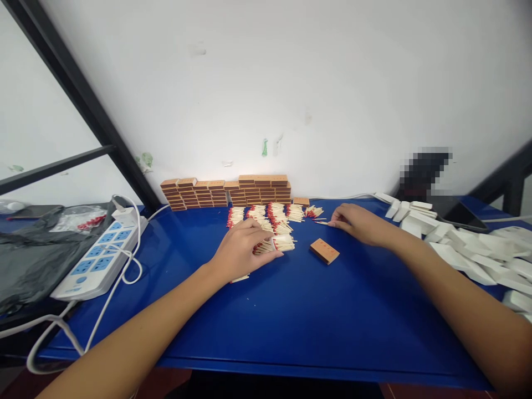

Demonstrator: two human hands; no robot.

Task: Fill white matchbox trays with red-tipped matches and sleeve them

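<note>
My left hand [239,249] is closed around a small white matchbox tray [273,244] with red-tipped matches in it; the fingers cover part of it. At the right, my right hand [352,223] pinches the end of a single match [323,223] near the tabletop. Rows of loose matches [277,215] with red heads lie between and behind the hands. One small pile [315,211] sits just left of my right fingertips. An orange-brown matchbox sleeve [325,251] rests on the blue table [299,316] between my forearms.
Stacked matchboxes [253,191] line the wall. Many white matchbox trays [465,246] are heaped at the right, beside a dark flat device [457,213]. A white power strip [102,252] with looping cables and a dark plastic bag [45,255] lie at the left.
</note>
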